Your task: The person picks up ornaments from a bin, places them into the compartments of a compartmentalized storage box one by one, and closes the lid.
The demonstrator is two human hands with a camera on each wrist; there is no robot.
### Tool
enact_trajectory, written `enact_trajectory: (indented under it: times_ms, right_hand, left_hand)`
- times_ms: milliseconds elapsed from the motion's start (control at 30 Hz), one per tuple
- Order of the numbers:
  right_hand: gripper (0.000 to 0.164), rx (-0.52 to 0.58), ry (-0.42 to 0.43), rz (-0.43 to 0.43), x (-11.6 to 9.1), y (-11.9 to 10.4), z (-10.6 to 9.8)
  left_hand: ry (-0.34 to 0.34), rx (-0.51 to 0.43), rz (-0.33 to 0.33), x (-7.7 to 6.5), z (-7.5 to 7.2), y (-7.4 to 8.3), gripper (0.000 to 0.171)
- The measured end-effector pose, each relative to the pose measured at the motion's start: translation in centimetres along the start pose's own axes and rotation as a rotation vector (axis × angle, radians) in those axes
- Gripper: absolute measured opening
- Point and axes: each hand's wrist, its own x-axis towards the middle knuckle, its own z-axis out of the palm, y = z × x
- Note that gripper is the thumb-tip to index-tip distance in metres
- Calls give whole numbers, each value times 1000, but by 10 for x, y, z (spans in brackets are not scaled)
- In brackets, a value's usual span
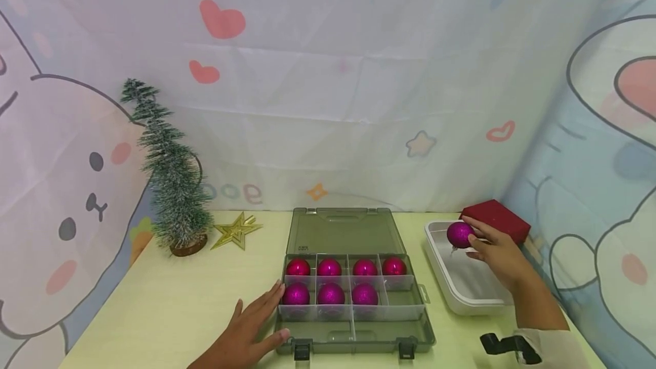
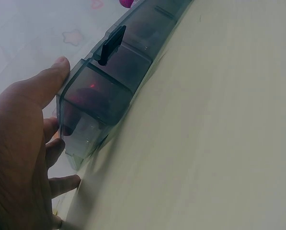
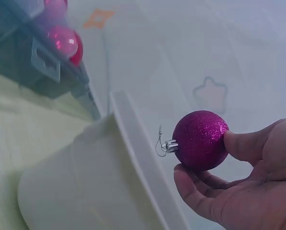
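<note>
Between its thumb and fingers my right hand (image 1: 499,252) pinches a glittery magenta Christmas bauble (image 3: 201,140), which has a silver cap and a wire hook. The bauble is over a white plastic tub (image 1: 446,278), above its rim in the right wrist view. My left hand (image 1: 251,323) rests at the left side of a grey see-through divided box (image 1: 353,329), fingers fairly straight along its edge. The box's lid (image 1: 345,232) lies back. Shiny pink-red baubles (image 1: 329,267) fill its back row; glittery magenta baubles (image 1: 331,294) sit in three middle-row compartments, the right one bare.
A small green artificial tree (image 1: 176,187) on a wooden base stands at the back left, with a gold star (image 1: 237,231) lying beside it. Behind the tub is a red box (image 1: 497,218). A printed cloth (image 1: 328,101) hangs along the table's back edge.
</note>
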Motion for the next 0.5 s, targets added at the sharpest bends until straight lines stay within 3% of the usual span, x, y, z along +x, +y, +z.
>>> enact_trajectory:
  times_ms: [167,333,500]
  right_hand:
    - [49,117,-24,-92,-9,-5,5]
    - [46,97,-25,-113,-15,-14,17]
    - [47,179,-95,-145,-23,-18,28]
  left_hand:
    - [5,18,4,1,0,0,82]
    - [5,36,8,1,0,-2,82]
    - [1,38,7,1,0,-3,82]
